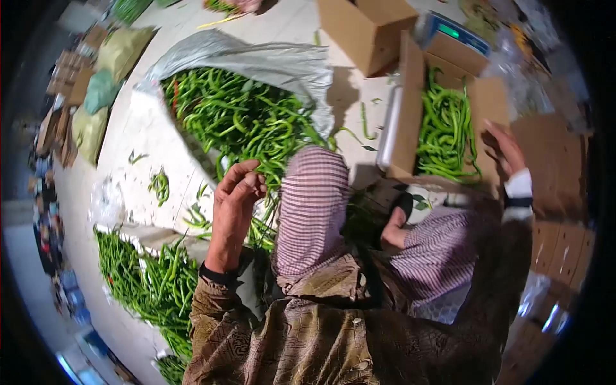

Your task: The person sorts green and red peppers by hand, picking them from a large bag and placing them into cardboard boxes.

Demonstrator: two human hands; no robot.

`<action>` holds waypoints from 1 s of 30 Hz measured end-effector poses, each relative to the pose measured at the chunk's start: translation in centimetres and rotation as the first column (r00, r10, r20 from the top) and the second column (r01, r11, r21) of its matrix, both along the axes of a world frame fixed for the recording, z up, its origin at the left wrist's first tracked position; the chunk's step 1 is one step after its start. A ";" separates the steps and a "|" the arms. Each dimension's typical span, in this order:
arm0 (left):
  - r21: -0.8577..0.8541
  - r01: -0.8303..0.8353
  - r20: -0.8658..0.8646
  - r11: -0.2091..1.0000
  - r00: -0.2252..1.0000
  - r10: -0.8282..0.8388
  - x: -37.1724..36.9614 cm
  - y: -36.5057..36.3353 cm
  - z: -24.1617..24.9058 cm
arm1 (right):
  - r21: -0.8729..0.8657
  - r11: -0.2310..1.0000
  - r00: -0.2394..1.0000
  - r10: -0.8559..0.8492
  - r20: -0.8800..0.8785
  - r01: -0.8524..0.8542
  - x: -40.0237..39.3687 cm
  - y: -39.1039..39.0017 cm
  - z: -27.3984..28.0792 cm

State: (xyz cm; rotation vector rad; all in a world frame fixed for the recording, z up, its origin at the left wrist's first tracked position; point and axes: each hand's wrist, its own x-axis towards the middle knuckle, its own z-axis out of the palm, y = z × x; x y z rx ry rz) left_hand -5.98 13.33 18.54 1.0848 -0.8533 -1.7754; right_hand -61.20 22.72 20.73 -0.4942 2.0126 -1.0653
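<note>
My left hand [236,196] is raised beside my knee, its fingers curled in toward the thumb. No pepper shows in it. Beyond it, a large white woven sack [221,48] lies open, with long green peppers [237,112] spilling toward me. My right hand [507,149] is at the right side of an open cardboard box [491,106], fingers stretched out along its wall. Whether it touches the wall is hard to tell. More green peppers [444,128] lie in a heap inside the box.
A digital scale display [454,32] glows green behind the box. Another cardboard box [366,32] stands at the back. Loose peppers [159,186] lie on the pale floor, and a further pepper heap [147,282] is at lower left. Stacked cartons [561,253] line the right.
</note>
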 end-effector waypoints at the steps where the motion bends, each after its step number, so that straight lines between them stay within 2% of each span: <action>1: 0.036 -0.065 0.067 0.997 0.996 0.063 2.1 -0.3 -2.1 | -0.055 0.999 1.000 0.002 -0.002 -0.002 0.6 0.5 0.7; 3: 0.072 -0.120 0.217 0.990 0.971 0.102 5.8 -0.2 -7.6 | -0.168 0.986 0.999 -0.005 -0.051 -0.003 5.7 0.3 3.9; 5: 0.118 -0.117 0.342 0.986 0.937 0.070 7.3 -0.1 -12.4 | -0.260 0.948 0.983 0.182 -0.029 -0.184 10.2 0.8 5.9; 7: 0.132 -0.042 0.418 0.990 0.908 -0.017 6.8 -0.4 -16.1 | -0.350 0.899 0.944 0.315 0.099 -0.263 14.1 2.1 4.5; 9: 0.080 0.101 0.540 0.992 0.832 -0.129 6.3 -1.0 -20.5 | -0.425 0.809 0.738 0.564 0.370 -0.405 19.1 1.6 3.4; 10: 0.059 0.175 0.597 0.983 0.783 -0.175 6.0 -1.4 -21.6 | -0.328 0.740 0.741 0.654 0.151 -0.587 21.3 1.6 1.8; 11: 0.071 0.166 0.596 0.983 0.784 -0.176 5.9 -2.0 -22.4 | -0.185 0.659 0.678 0.732 -0.066 -0.729 23.1 1.6 0.0; 12: 0.004 0.209 0.686 0.978 0.711 -0.155 5.8 -2.4 -23.2 | -0.113 0.782 0.757 0.622 0.198 -0.613 24.3 1.2 -1.4; 13: -0.056 0.259 0.767 0.964 0.629 -0.125 5.9 -2.7 -23.9 | 0.002 0.868 0.782 0.445 0.437 -0.496 25.2 0.9 -3.0; 14: -0.040 0.253 0.769 0.967 0.626 -0.132 6.0 -3.1 -23.6 | 0.012 0.865 0.776 0.444 0.447 -0.502 26.1 1.8 -5.7; 16: -0.170 0.511 0.974 0.843 0.215 0.066 5.7 -3.9 -22.4 | -0.181 0.921 0.850 0.389 0.354 -0.346 27.1 4.2 -11.6; 17: -0.043 0.619 0.998 0.784 0.056 0.010 6.3 -4.1 -23.6 | -0.139 0.980 0.696 0.197 0.690 -0.139 26.4 4.8 -13.4; 18: -0.030 0.614 0.999 0.788 0.052 -0.003 6.5 -4.2 -24.4 | -0.126 0.981 0.692 0.192 0.696 -0.145 26.8 4.6 -13.7; 20: -0.127 0.812 0.967 0.570 -0.027 0.254 6.3 -4.6 -25.9 | -0.086 0.988 0.735 0.154 0.660 -0.130 27.9 4.1 -14.0; 21: -0.142 0.832 0.969 0.536 0.007 0.246 6.4 -4.9 -26.2 | -0.015 0.998 0.720 0.054 0.692 -0.061 28.4 4.0 -13.8; 22: -0.138 0.829 0.971 0.542 0.005 0.240 6.1 -5.5 -26.8 | -0.009 0.998 0.719 0.054 0.693 -0.067 28.7 3.6 -13.8; 24: -0.148 0.845 0.968 0.513 0.018 0.249 5.5 -6.8 -27.8 | 0.253 0.963 0.780 -0.083 0.620 -0.098 29.2 2.6 -13.4; 25: -0.150 0.859 0.960 0.489 0.008 0.279 5.4 -7.2 -29.4 | 0.124 0.930 0.801 0.224 0.555 -0.346 27.1 6.8 -19.3; 27: -0.106 0.882 0.968 0.458 -0.013 0.250 4.7 -8.0 -30.3 | 0.109 0.968 0.766 0.109 0.634 -0.227 27.2 7.0 -19.6; 30: -0.067 0.912 0.976 0.404 -0.024 0.218 4.9 -8.6 -30.3 | 0.112 0.979 0.738 0.053 0.673 -0.172 27.6 6.9 -19.2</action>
